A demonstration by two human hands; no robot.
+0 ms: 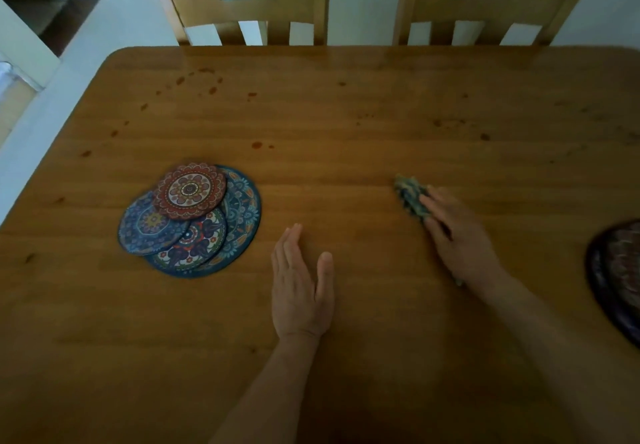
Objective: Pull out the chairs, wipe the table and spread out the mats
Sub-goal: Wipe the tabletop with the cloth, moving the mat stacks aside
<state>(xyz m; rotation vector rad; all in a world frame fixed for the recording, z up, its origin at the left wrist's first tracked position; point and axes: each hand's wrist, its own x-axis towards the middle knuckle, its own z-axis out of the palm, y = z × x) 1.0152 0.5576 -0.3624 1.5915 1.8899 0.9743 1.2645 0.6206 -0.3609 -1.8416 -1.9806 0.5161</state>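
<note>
A wooden table (346,114) fills the view, with dark reddish spots on its far half. My right hand (460,239) lies flat with straight fingers on a greenish patterned cloth (410,194), pressing it to the tabletop right of centre. My left hand (301,284) rests flat on the wood near the middle, fingers straight, holding nothing. A loose pile of round patterned mats (194,218), red on top and blue ones beneath, lies to the left of my left hand. Two wooden chairs (249,4) (491,4) stand against the far edge.
More dark round mats (616,277) show at the right edge of the table, partly cut off. White walls and a doorway opening (52,11) lie beyond the table's left corner.
</note>
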